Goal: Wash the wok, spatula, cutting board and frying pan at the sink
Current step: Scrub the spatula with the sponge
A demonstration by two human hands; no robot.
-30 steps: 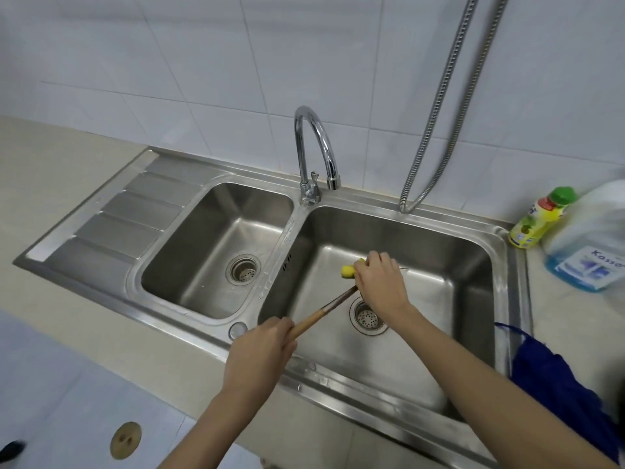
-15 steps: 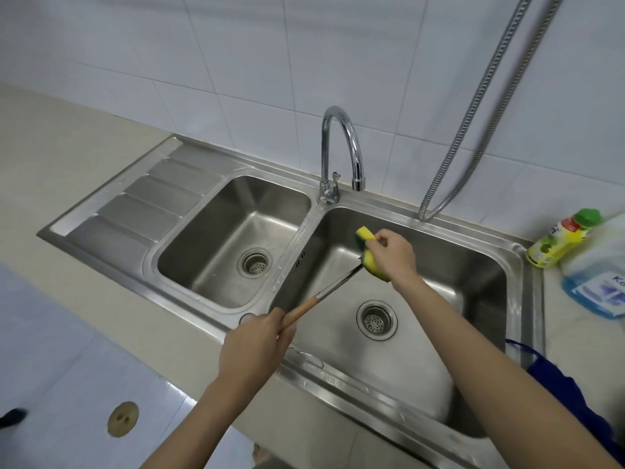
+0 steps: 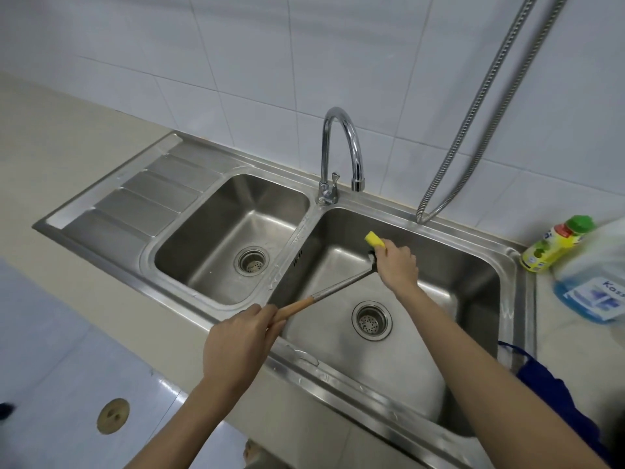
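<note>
My left hand (image 3: pixel 236 346) grips the wooden handle of the spatula (image 3: pixel 333 292), whose metal shaft slants up and right over the right basin of the steel sink (image 3: pixel 378 377). The spatula's dark blade is mostly hidden behind my right hand (image 3: pixel 395 264), which holds a yellow sponge (image 3: pixel 374 240) against it. The wok, cutting board and frying pan are out of view.
A chrome faucet (image 3: pixel 341 147) stands between the two basins, no water running. The left basin (image 3: pixel 233 238) and a ribbed drainboard (image 3: pixel 142 201) lie to the left. A yellow dish-soap bottle (image 3: pixel 554 245) and a blue liquid jug (image 3: pixel 595 282) stand at right, a blue bag (image 3: pixel 548 387) below them.
My right hand with the sponge has slid from the shaft up to the blade end of the spatula. The spatula's blade end has risen. My left hand keeps its hold on the handle.
</note>
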